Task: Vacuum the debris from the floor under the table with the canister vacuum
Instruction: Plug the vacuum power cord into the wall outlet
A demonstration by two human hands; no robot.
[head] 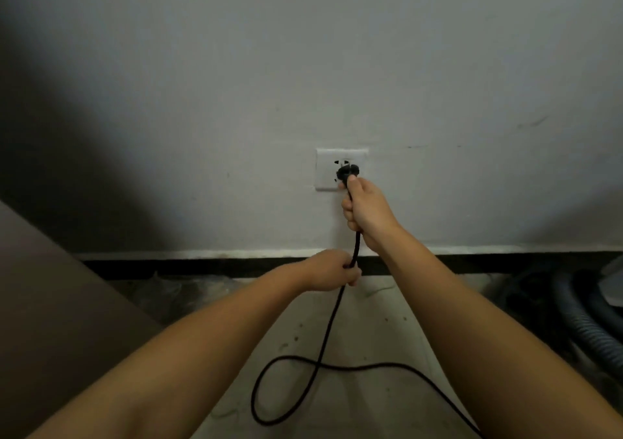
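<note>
While the right hand is closed around the black cord just below the plug, its thumb presses up against the plug's base. That plug sits at the white socket on the grey wall, over the plate's right half; whether its pins are fully seated cannot be told. Lower down, the left hand is clenched on the same cord, just in front of the dark skirting where wall meets floor. Between the two fists the cord runs nearly straight and upright. Below the left hand it drops to the pale floor, curls into a loop near the bottom edge between the forearms, crosses itself and trails off toward the lower right under the right arm. At the floor's right edge, against the skirting, lies a ribbed grey-blue hose, with a pale piece of what may be the vacuum's body beside it, mostly cut off. A brown surface fills the lower left corner. Small dark specks dot the floor near the cord.
</note>
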